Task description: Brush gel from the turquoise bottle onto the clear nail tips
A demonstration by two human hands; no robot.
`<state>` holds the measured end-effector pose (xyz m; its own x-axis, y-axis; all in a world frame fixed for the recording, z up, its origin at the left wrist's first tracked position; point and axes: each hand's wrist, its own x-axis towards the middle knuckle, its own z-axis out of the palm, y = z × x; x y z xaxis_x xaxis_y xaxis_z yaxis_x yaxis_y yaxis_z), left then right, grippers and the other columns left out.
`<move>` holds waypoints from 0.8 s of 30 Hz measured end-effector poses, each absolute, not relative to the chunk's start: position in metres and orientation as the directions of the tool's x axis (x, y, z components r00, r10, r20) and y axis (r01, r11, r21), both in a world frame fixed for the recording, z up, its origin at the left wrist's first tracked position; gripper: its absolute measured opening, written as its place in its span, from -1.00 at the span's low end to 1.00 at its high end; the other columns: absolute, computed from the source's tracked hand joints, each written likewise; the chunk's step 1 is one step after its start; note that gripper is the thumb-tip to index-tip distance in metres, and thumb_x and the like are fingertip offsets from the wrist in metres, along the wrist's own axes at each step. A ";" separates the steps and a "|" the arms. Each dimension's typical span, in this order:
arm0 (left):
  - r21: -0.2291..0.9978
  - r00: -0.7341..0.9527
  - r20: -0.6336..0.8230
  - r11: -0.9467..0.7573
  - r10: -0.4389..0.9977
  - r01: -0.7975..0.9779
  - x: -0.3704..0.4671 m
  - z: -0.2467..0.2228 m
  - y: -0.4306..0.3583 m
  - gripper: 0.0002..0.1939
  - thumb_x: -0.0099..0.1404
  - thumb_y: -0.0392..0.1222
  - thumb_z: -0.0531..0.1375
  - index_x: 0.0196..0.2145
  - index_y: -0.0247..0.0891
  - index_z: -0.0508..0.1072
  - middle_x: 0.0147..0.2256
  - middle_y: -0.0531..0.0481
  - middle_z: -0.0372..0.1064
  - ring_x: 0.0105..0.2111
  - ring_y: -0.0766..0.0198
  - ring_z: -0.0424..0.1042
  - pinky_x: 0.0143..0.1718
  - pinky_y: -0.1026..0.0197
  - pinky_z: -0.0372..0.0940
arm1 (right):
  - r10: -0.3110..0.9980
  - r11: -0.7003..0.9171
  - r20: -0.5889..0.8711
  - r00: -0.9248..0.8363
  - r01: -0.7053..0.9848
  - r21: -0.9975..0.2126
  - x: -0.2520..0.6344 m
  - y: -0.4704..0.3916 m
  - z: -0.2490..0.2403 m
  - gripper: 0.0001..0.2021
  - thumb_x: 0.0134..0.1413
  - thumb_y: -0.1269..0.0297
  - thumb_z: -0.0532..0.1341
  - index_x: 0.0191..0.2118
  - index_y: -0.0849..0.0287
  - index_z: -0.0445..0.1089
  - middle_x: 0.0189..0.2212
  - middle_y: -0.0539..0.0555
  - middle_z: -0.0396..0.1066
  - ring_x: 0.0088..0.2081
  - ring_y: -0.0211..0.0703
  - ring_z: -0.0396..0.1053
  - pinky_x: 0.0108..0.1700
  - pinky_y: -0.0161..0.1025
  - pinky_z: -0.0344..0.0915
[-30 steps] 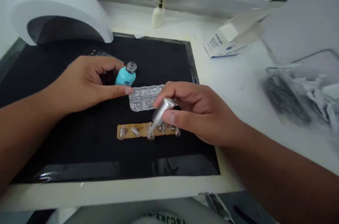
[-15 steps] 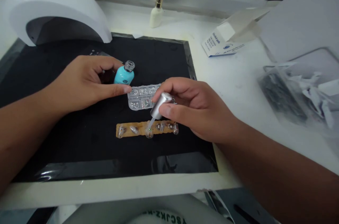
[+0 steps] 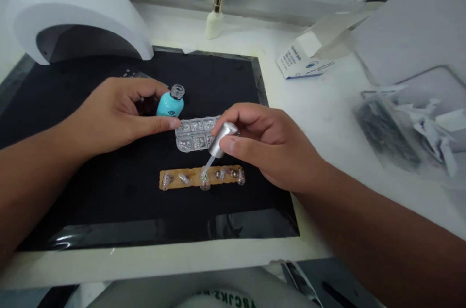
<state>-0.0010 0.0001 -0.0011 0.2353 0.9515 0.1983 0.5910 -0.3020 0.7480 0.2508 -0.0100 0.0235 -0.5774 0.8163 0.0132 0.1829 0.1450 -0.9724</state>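
My left hand (image 3: 122, 109) is closed around an uncapped turquoise nail polish bottle (image 3: 170, 104), its thumb tip at the corner of a clear case of rhinestones (image 3: 185, 144). Between thumb and fingers, my right hand (image 3: 260, 140) pinches the silver cap of a nail polish brush (image 3: 221, 142). The brush points down, its tip at a clear nail tip (image 3: 205, 182) that carries small shiny stones. That nail tip sits midway along a tan strip (image 3: 194, 171), with several other shiny decorated nail tips on either side.
A white nail lamp (image 3: 83, 2) stands at the back left of a black mat (image 3: 145, 206). Behind the mat is a pale bottle with a gold cap (image 3: 214, 24). To the right are an open alcohol pad box (image 3: 306, 60) and a clear bag of items (image 3: 407, 128).
The brush in my right hand has lifted slightly, its tip shifting up on the middle nail tip. My left hand and the bottle look nearly unmoved.
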 end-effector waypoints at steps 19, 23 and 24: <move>0.757 0.244 0.183 -0.295 0.952 0.583 0.001 0.001 -0.001 -0.65 0.07 0.07 0.38 -0.26 -0.19 0.60 -0.34 0.07 0.55 -0.40 0.28 0.44 -0.40 0.31 0.30 | 0.818 0.011 -0.015 -0.575 0.041 -0.999 0.252 -0.006 0.021 -0.91 0.10 0.35 0.26 -0.34 0.26 0.38 -0.46 -0.03 0.39 -0.44 -0.36 0.32 -0.37 -0.34 0.24; 0.755 0.253 0.182 -0.300 0.950 0.584 0.000 0.000 0.000 -0.67 0.08 0.06 0.38 -0.26 -0.18 0.60 -0.35 0.08 0.54 -0.42 0.29 0.43 -0.41 0.32 0.28 | 0.820 -0.026 -0.026 -0.572 0.008 -1.000 0.251 -0.005 0.021 -0.93 0.09 0.37 0.26 -0.35 0.25 0.37 -0.46 -0.02 0.40 -0.42 -0.35 0.35 -0.34 -0.33 0.26; 0.753 0.257 0.181 -0.302 0.949 0.584 0.000 0.000 0.000 -0.67 0.08 0.06 0.38 -0.26 -0.19 0.60 -0.35 0.08 0.54 -0.42 0.29 0.43 -0.41 0.32 0.28 | 0.819 -0.031 -0.034 -0.573 0.016 -0.999 0.251 -0.005 0.021 -0.93 0.09 0.37 0.25 -0.35 0.25 0.37 -0.46 -0.02 0.40 -0.42 -0.35 0.35 -0.34 -0.33 0.26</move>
